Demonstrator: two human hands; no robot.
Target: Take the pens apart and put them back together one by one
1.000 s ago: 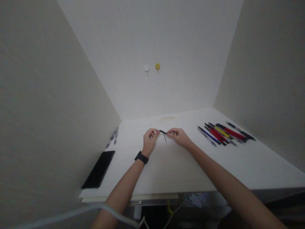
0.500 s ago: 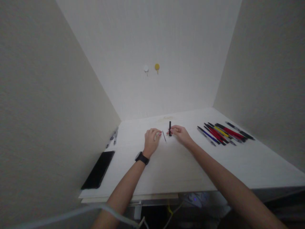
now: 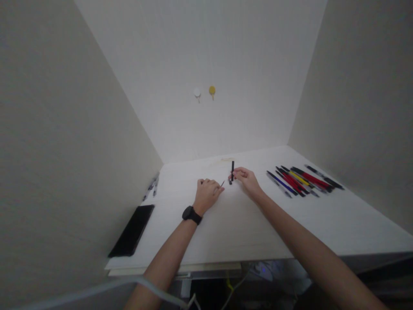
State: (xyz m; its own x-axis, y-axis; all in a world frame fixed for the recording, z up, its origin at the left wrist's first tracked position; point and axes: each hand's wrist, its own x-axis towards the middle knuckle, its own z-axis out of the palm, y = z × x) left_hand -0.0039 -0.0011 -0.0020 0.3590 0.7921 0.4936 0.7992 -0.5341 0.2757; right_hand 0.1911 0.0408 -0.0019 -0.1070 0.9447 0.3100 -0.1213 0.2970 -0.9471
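Observation:
My left hand [image 3: 208, 192], with a dark watch [image 3: 191, 214] on its wrist, pinches a thin dark pen refill [image 3: 222, 183] over the white table. Its tip points up and right; the rest is hidden by the fingers. To the right, my right hand [image 3: 245, 179] is closed on a black pen barrel [image 3: 232, 167], held upright between thumb and fingers. Just under the barrel's lower end is a small dark piece [image 3: 230, 182], too blurred to name. The refill and the barrel are apart.
Several pens [image 3: 298, 181] in black, red, yellow and blue lie in a row on the right of the table [image 3: 238, 232]. At left are a black flat pouch-like item [image 3: 132, 230] and a few clear pens [image 3: 151, 187]. Walls enclose three sides; a pale cable [image 3: 129, 280] crosses the lower foreground.
The refill has swung from leaning left to leaning right, and its lower part is now within my left fingers. My right hand has raised the barrel slightly, and the small dark piece shows below it.

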